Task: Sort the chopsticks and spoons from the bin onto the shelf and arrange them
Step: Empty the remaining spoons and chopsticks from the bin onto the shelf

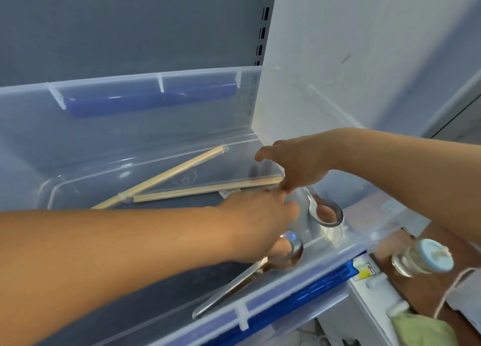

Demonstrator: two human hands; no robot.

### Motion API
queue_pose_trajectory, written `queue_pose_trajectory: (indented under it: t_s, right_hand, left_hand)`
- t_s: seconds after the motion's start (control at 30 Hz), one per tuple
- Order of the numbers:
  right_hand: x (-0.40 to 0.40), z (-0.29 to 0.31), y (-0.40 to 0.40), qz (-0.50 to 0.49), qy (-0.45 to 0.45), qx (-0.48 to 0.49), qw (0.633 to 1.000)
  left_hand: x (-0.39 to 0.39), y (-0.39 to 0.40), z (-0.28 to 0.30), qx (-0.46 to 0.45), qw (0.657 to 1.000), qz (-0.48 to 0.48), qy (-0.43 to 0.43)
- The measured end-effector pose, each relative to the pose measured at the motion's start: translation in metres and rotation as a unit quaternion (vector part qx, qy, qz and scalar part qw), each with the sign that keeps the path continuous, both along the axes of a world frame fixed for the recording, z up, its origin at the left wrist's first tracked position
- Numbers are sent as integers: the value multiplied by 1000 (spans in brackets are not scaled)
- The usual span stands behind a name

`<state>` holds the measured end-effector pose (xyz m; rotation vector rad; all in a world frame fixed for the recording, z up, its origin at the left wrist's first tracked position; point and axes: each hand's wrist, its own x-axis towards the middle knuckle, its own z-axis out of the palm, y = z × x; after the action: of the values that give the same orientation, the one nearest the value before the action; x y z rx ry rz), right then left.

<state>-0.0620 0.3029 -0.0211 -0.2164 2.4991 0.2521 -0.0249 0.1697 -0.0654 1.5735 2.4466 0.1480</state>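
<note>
1. Grey shelving panels are standing behind a clear plastic bin (156, 81) with blue handles; a small bottle (423, 258) is sitting on a brown surface to its right.
2. Two wrapped pairs of chopsticks are lying on the bin floor: one pair (166, 175) slanting toward the back wall, the other pair (205, 189) lying flatter, its right end under the right hand (299, 163).
3. Two metal spoons are lying near the bin's front right corner: one spoon (324, 211) beside the right hand, another spoon (250, 275) beneath the left hand (260, 215).
4. Right-hand fingers are pointing down at the chopstick end, seemingly pinching it, though blur is making that uncertain.
5. Left-hand fingers are curling over the near spoon's bowl; whether they are gripping it cannot be told.
6. Judging by looks, the chopsticks are light and stiff in slippery sleeves, best pinched mid-length; the spoons are smooth, heavier, likely easiest taken by the handle.
</note>
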Motion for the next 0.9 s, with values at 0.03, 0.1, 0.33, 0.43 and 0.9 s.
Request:
queue_pose_trajectory:
  t_s: [0.03, 0.1, 0.33, 0.43, 0.9]
  right_hand:
    - [1, -1, 0, 6, 2, 5, 1000]
    - [2, -2, -1, 12, 4, 14, 1000]
    - [-2, 0, -7, -7, 26, 0, 1000]
    - [2, 7, -13, -1, 36, 79, 996]
    - [-15, -14, -37, -84, 58, -84, 991]
  left_hand:
    - [-5, 1, -2, 6, 1000, 7, -11]
    - [-18, 0, -2, -3, 999, 44, -25]
    - [-58, -18, -2, -37, 986, 161, 26]
    - [-62, -30, 3, -46, 982, 179, 24]
    - [-68, -82, 21, -172, 944, 282, -4]
